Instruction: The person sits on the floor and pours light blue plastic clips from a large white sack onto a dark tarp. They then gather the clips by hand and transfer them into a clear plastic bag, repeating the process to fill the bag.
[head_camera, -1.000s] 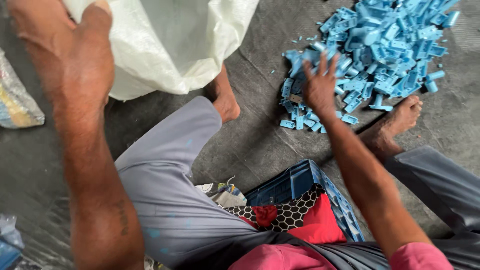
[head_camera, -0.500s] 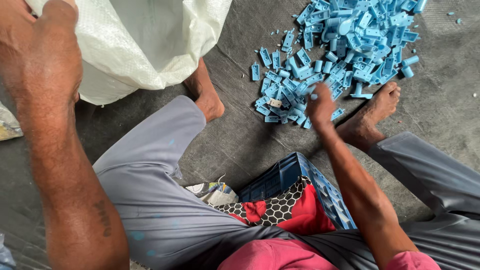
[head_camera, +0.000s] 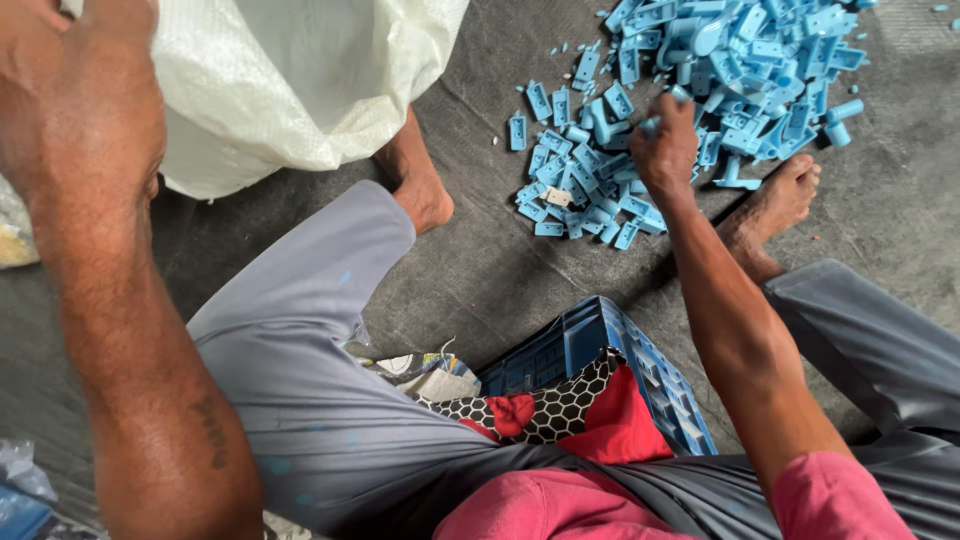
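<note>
right hand (head_camera: 665, 150): fingers curled on some little blue plastic parts (head_camera: 700, 70), in the pile on the grey floor (head_camera: 480, 270) by the bare foot | left hand (head_camera: 80, 110): at the white sack (head_camera: 300, 80), grip hidden, cannot tell

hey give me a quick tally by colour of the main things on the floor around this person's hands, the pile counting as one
Blue: 2, the pile of small plastic parts under the right hand, and the crate the person sits on.
White: 1, the woven sack by the left hand.
Total: 3.
</note>
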